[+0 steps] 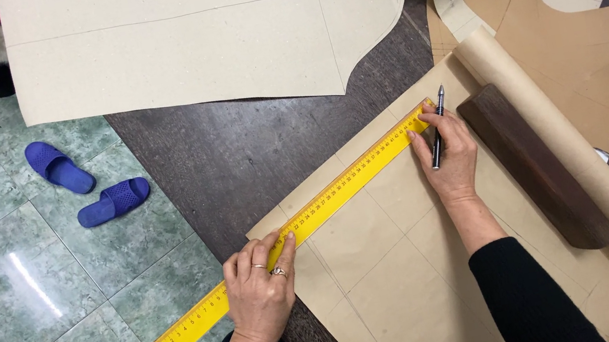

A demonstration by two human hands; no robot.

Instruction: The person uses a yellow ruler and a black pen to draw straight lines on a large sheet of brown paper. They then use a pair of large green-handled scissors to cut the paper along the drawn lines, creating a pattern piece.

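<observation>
Pressing flat on the yellow ruler [294, 229], the left hand [260, 287] lies with fingers spread and open, pinning the lower stretch of it against the brown pattern paper [388, 265]. That ruler runs diagonally from the near edge of the dark wooden surface [234, 150] up to the right, its low end overhanging the green tiled floor [23, 279]. At its upper end the right hand [448, 158] is closed around a dark pen [438, 131], tip pointing up beside the ruler's end. Just right of that hand a dark wooden block [537, 163] weighs down the curled paper. A pale cut pattern piece [198, 39] lies further up, and two blue slippers [85, 180] sit on the floor.
</observation>
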